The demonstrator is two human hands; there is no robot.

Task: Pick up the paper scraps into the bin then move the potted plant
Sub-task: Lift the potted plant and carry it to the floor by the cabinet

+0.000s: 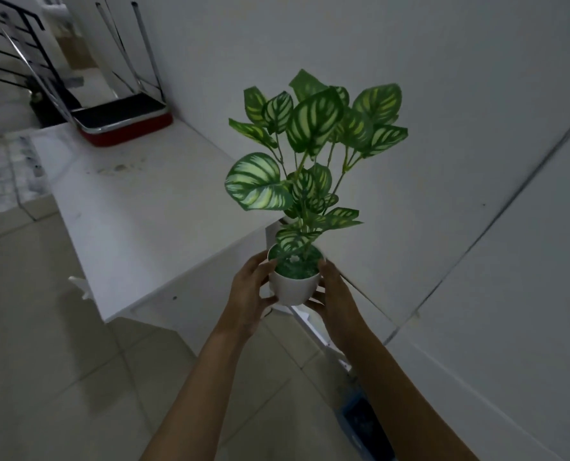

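Note:
The potted plant (293, 287) is a small white pot with tall stems and green striped leaves. It is held in the air near the right end of the white table (137, 207), by the wall. My left hand (250, 291) grips the pot's left side and my right hand (331, 294) grips its right side. A dark bluish bin (360, 424) stands on the floor by the wall, partly hidden behind my right forearm. No paper scraps show in this view.
An upturned chair with a red and black seat (123, 123) lies on the table's far end, its metal legs pointing up. A black railing (14, 54) stands at the far left. Pale floor tiles (60, 377) spread below the table.

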